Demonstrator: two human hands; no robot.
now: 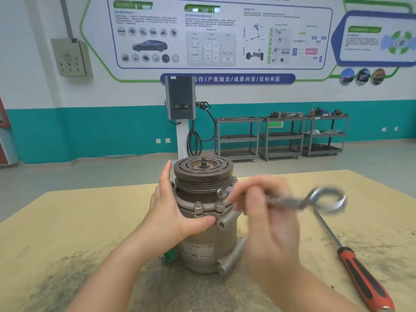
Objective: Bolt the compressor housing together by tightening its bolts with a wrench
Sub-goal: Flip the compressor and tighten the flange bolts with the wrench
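The grey compressor (207,251) stands upright on the table, its brown pulley (203,171) on top. Bolts (198,207) stick up from the flange below the pulley. My left hand (173,210) wraps the housing's left side, thumb across the front and fingers up along the pulley. My right hand (267,212) grips a silver combination wrench (290,201), blurred by motion. Its one end reaches the flange bolts at the right; its ring end (327,199) points away to the right.
A screwdriver with a red and black handle (362,278) lies on the table at the right, shaft pointing toward the compressor. The tan tabletop (67,233) is stained dark near me. Grey shelf carts (281,136) and a charging post (180,97) stand by the far wall.
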